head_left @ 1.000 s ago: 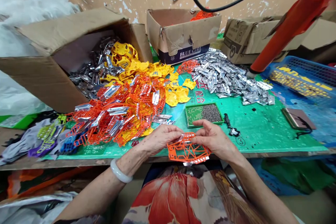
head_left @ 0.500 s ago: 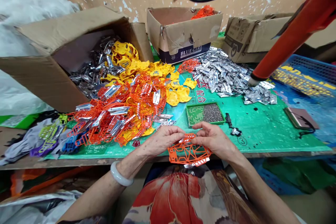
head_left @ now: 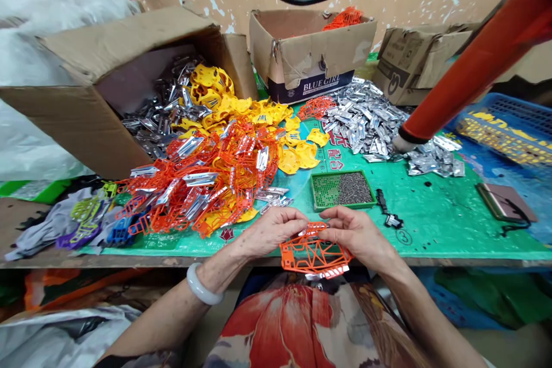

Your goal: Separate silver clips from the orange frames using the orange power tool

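Between my two hands, at the table's front edge, is an orange plastic lattice frame (head_left: 317,256) with a shiny silver strip along its lower side. My left hand (head_left: 276,230) pinches its upper left part, the thumb and fingers pressed together. My right hand (head_left: 356,236) grips its upper right part, fingers curled around the edge. Whatever small piece may lie between the fingertips is hidden. Just beyond my hands stands a green tray (head_left: 317,191) with many small dark screws (head_left: 354,188) gathered in its right half.
Left of my hands lies a pile of orange frames (head_left: 207,184) with yellow parts (head_left: 297,155) behind. Silver parts (head_left: 362,118) are heaped at the back. A red-orange cylindrical tool (head_left: 457,75) hangs at the right. Cardboard boxes (head_left: 73,132) and a blue basket (head_left: 517,106) stand around.
My hands keep the same grip on the orange frame. The hanging red-orange tool has swung slightly, its cable moving left. The whole view has shifted a little.
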Demonstrator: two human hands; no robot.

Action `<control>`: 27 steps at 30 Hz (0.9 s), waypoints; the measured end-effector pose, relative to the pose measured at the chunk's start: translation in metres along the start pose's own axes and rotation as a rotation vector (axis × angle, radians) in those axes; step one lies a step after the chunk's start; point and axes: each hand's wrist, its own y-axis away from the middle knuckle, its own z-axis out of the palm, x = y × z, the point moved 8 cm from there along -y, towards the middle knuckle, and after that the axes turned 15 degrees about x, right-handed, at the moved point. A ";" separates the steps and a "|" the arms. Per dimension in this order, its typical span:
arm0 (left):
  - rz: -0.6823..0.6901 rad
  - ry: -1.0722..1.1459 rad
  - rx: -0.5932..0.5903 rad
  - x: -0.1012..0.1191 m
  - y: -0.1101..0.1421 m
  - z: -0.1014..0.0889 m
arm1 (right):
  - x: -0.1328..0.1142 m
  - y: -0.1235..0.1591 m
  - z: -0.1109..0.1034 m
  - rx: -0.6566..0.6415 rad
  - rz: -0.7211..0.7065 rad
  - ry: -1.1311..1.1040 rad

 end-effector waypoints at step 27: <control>0.021 -0.057 -0.082 0.007 0.001 -0.003 | -0.005 0.003 0.001 0.006 -0.032 0.063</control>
